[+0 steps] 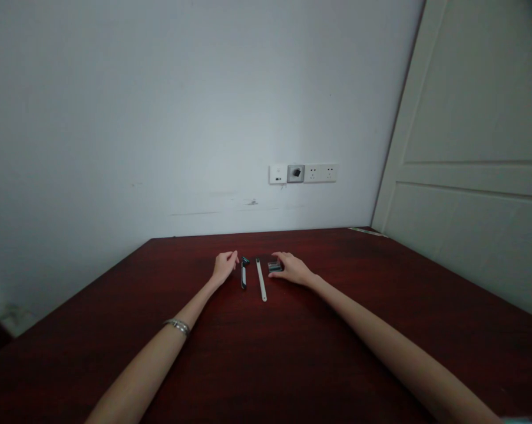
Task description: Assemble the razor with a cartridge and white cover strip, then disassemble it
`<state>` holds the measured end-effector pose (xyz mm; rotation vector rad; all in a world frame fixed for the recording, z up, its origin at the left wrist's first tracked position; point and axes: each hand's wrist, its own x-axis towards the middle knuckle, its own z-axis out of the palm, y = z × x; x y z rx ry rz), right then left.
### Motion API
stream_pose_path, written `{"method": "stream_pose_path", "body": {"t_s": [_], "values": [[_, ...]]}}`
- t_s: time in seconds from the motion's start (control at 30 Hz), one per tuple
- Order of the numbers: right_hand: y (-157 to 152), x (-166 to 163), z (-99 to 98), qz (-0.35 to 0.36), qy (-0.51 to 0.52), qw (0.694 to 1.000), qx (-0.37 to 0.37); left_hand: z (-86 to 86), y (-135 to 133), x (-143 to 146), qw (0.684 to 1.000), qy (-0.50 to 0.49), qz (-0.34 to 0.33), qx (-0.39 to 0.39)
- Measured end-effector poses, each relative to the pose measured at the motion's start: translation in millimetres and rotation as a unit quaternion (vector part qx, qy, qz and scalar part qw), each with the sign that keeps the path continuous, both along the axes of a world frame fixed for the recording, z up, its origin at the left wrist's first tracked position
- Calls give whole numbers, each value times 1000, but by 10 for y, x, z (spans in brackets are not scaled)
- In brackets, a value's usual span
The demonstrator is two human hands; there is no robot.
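A razor [243, 275] with a dark head and a pale grip lies on the dark red table, its head toward the wall. Just left of it rests my left hand [224, 267], fingers curled in and seemingly holding nothing. To the razor's right lies a long, thin pale strip [261, 281] with a dark far end and a small hole at its near end. Right of the strip is a small clear case [274, 267] with dark contents too small to make out. My right hand [291, 268] has its thumb and fingers around the case's near and far sides.
The reddish-brown table [266, 359] runs back to a white wall [204, 118] with a row of sockets [321, 172]. A pale panelled door or cabinet side [473, 141] borders the right. A thin printed strip [367, 231] lies at the far right corner.
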<state>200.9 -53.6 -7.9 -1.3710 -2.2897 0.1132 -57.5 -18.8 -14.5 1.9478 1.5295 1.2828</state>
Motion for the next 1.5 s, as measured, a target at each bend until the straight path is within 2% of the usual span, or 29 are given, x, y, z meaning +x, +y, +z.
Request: {"method": "stream_pose_path", "body": {"t_s": [0.27,0.5,0.9,1.23,1.5], "values": [[63,-89,-112,-29,6,1000,11,13,24,-47,997,-77,1,11],[121,-90,-242,-27,26,998,49,1,34,-49,994,-106,1,14],[71,-78,-230,-19,45,998,41,15,-72,-75,990,-139,14,9],[71,-77,-237,-17,50,997,49,2,-102,-77,986,-166,-11,-31],[47,-67,-261,-34,39,997,56,13,-142,-35,990,-136,-38,-15]]}}
